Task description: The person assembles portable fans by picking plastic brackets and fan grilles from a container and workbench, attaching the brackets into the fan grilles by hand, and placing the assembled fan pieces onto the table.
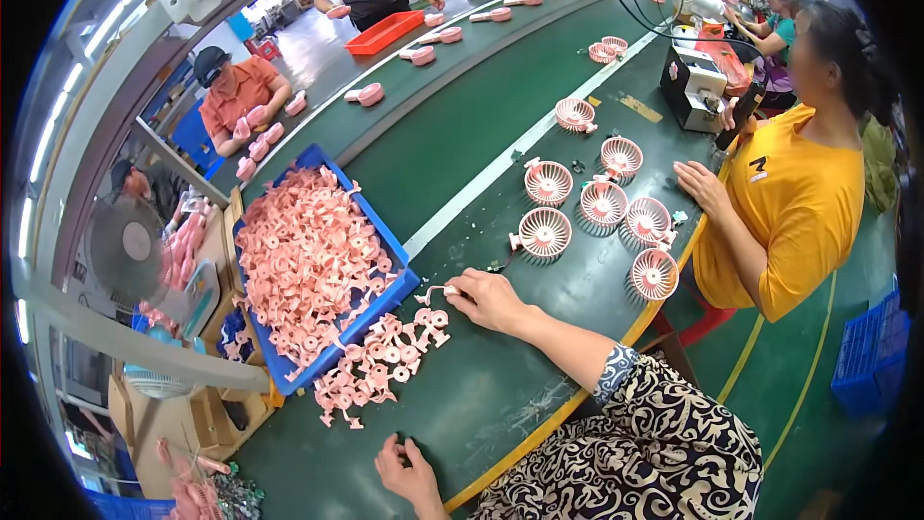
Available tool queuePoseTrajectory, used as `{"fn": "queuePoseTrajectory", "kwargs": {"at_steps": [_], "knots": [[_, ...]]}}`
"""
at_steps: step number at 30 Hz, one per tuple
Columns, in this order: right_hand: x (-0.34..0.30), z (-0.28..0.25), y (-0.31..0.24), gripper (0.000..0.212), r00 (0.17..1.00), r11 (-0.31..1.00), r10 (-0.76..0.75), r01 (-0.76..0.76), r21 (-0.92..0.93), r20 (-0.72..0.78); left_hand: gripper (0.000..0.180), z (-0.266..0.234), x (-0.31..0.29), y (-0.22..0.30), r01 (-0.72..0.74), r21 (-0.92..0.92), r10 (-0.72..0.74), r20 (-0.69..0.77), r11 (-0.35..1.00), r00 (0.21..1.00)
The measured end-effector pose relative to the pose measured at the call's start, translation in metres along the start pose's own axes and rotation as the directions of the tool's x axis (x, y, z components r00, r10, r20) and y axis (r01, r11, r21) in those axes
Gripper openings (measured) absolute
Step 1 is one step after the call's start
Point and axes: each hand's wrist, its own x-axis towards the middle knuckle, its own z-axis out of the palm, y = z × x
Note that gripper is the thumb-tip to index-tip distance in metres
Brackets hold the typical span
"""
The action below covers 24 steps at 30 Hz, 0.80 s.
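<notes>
My right hand (489, 300) reaches over the green bench and pinches a small pink plastic part (449, 290) at its fingertips. Below it on the bench, my left hand (406, 470) rests near the front edge, loosely curled, thumb and finger apart, with nothing seen in it. A loose heap of pink plastic parts (393, 354) lies left of my right hand. Behind the heap stands a blue bin (409, 281) filled with more of them. To the right, several round pink fan cages (545, 232) lie on the bench, the nearest just beyond my right hand.
A co-worker in a yellow shirt (804, 202) stands at the right, one hand on the bench by a metal-cased machine (693, 87). Pink handheld fans (366, 94) line the far belt, with a red tray (385, 33) beside it. Another person in orange (241, 101) sits across.
</notes>
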Motion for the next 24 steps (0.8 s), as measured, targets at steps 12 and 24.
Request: {"fn": "queuePoseTrajectory", "kwargs": {"at_steps": [12, 24], "knots": [[-0.0001, 0.0008, 0.0027, 0.020, 0.999, 1.000, -0.013, 0.012, -0.017, -0.029, 0.024, 0.0008, -0.0004, 0.0012, 0.031, -0.040, -0.031, -0.003, 0.999, 1.000], [0.0025, -0.0001, -0.0035, 0.027, 0.998, 1.000, -0.013, 0.013, -0.008, -0.058, 0.023, 0.0021, 0.0003, -0.0042, -0.028, -0.027, 0.027, -0.028, 0.999, 0.999]]}}
